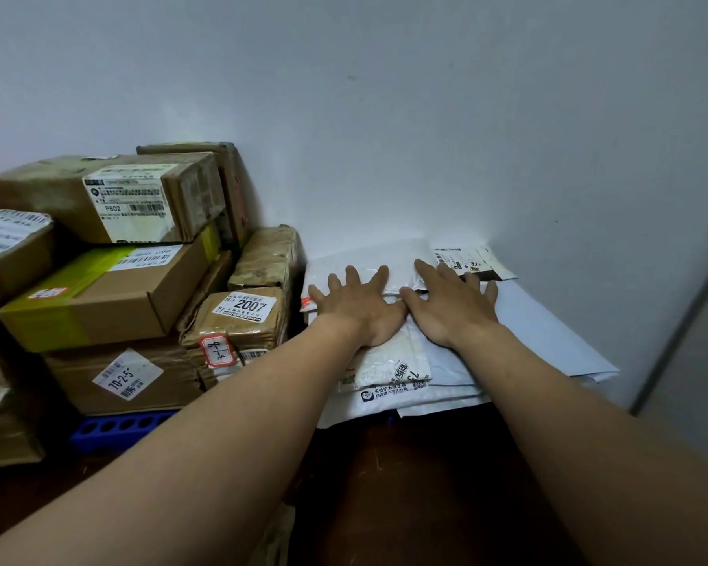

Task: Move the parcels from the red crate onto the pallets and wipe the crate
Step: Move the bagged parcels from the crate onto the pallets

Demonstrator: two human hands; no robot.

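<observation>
Your left hand (360, 308) and right hand (452, 308) lie flat, fingers spread wide, side by side on a stack of white mailer parcels (528, 332) tucked against the wall (426, 136). Stacked cardboard boxes (111, 296) on a blue pallet (115, 426) crowd the stack's left edge. Open dark floor (405, 484) lies in front. Printed labels show on the mailers.

Pale grey wall (426, 116), dk brown floor (389, 484), dim light.

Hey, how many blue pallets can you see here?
1 clearly: the blue pallet sits under the cardboard boxes at lower left. Another may be hidden beneath the white mailers on the right.
</observation>
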